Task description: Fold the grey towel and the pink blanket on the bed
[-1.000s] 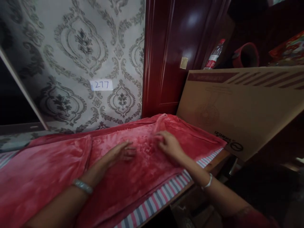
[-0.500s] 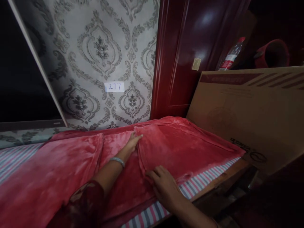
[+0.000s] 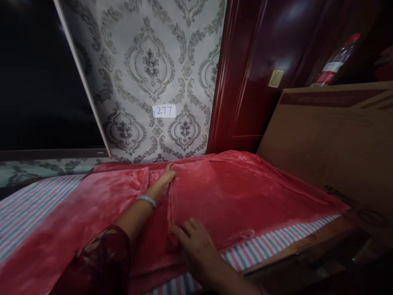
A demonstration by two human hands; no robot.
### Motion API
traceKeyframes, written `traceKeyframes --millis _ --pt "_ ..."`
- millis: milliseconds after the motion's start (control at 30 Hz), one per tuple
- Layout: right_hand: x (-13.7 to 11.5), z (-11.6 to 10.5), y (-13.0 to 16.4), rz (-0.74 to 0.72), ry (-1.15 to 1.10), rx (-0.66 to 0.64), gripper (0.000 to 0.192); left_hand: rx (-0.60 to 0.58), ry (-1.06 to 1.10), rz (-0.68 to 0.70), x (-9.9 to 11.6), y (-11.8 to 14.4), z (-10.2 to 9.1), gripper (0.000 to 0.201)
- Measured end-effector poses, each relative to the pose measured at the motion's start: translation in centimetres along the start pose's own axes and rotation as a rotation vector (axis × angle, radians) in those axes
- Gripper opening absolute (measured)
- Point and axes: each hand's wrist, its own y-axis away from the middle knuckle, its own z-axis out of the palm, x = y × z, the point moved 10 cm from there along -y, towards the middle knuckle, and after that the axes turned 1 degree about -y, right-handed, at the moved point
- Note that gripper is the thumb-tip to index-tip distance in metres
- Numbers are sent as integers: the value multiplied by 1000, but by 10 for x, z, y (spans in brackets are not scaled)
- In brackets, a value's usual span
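Note:
A red plush blanket lies in folded layers over a striped sheet. Its right-hand part is folded over, and the folded edge runs between my two hands. At the far end of that edge my left hand pinches the fabric; a silvery bracelet is on the wrist. Closer to me, my right hand has its fingers curled on the near end of the same edge, the fingertips partly sunk in the plush. A second folded part of the blanket lies just left of my left hand, with a narrow strip between the two.
A large cardboard box stands along the right side, with a plastic bottle on top. Behind are patterned wallpaper, a paper label reading 277 and a dark red door panel. A dark screen hangs at left.
Both hands have drawn the folded edge leftward, narrowing the strip between it and the left folded part. The view has shifted, so the wall and box appear further right.

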Motion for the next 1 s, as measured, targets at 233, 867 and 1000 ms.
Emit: traceKeyframes --millis 233,867,1000 --pt "8 33 13 112 30 -69 50 36 -24 -10 -11 3 -10 77" --pt "-27 54 -3 -8 25 -112 18 222 -300 -22 -15 -5 -71 60" --pt "-26 38 -8 9 18 -104 18 218 -386 -16 -8 -11 -67 67"
